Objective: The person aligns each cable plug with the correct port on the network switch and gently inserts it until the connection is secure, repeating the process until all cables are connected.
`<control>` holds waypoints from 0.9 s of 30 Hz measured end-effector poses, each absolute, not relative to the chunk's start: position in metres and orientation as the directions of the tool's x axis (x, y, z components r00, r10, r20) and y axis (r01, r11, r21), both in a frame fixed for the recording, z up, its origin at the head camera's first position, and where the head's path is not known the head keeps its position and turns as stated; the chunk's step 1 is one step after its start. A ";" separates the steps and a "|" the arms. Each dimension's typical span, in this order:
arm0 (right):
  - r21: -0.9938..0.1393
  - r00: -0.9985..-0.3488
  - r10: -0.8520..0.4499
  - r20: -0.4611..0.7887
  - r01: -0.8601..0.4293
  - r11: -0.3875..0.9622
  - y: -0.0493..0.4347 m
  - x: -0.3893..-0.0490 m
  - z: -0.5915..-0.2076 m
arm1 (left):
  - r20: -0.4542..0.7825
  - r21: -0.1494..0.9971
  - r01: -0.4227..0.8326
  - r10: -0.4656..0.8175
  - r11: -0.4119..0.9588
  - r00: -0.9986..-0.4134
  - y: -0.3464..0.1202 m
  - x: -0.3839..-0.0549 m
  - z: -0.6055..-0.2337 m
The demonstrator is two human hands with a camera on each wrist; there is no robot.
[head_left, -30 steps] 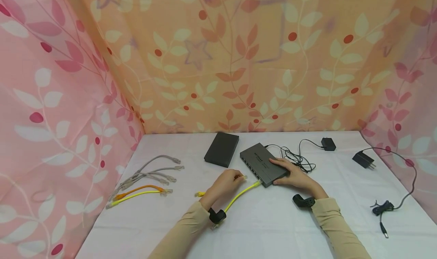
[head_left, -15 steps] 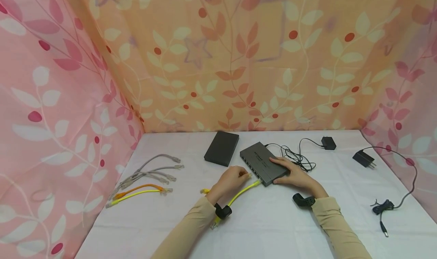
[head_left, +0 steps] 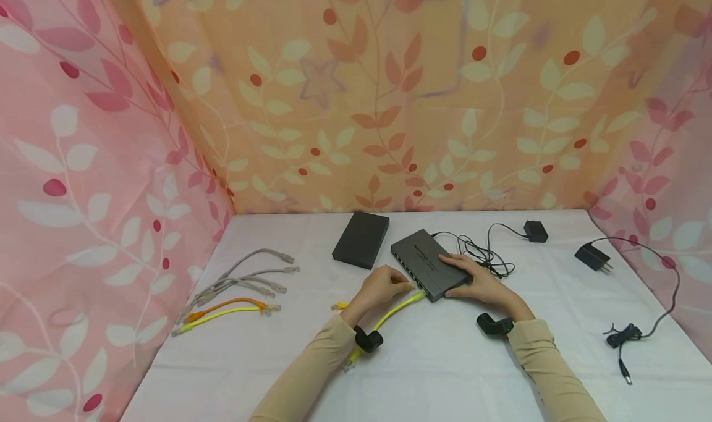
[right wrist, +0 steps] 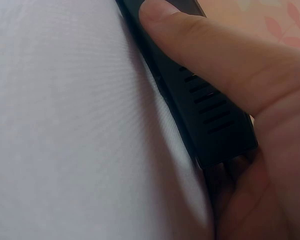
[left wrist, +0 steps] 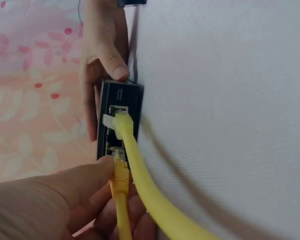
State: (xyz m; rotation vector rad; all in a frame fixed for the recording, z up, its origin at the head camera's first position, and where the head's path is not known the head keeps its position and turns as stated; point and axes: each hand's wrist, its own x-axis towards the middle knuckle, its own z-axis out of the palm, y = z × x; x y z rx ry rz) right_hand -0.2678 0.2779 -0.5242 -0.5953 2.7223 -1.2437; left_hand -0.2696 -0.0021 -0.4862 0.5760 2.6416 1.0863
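A grey network switch lies at an angle on the white table, its row of ports facing left. My right hand grips its near right end, the thumb along the vented side. One yellow network cable is plugged into the port nearest that end. Between the thumb and fingers of my left hand, a second, orange-yellow network cable is pinched by its plug. The clear tip touches the port beside the first cable; how deep it sits I cannot tell. Part of this cable is hidden beneath the left wrist.
A black box stands left of the switch. Several grey cables, an orange cable and a yellow cable lie at left. Behind the switch is a coiled black cord with an adapter; another adapter lies right.
My left hand has moved right, bringing the orange-yellow cable's plug from short of the switch up to its ports. The right hand and the switch have stayed put.
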 end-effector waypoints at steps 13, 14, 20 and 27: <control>-0.738 -0.917 -0.390 0.084 -0.320 0.594 0.279 -0.269 -0.524 | -0.060 0.882 0.125 0.373 0.455 -0.926 0.001 -0.273 -0.502; -0.737 -0.918 -0.388 0.084 -0.319 0.595 0.279 -0.269 -0.524 | -0.059 0.888 0.122 0.373 0.444 -0.926 0.001 -0.273 -0.503; -0.746 -0.920 -0.383 0.081 -0.310 0.589 0.279 -0.269 -0.524 | -0.082 0.896 0.088 0.357 0.434 -0.930 0.003 -0.272 -0.505; -0.744 -0.924 -0.377 0.060 -0.293 0.601 0.279 -0.269 -0.524 | -0.104 0.899 0.062 0.349 0.433 -0.931 0.005 -0.269 -0.502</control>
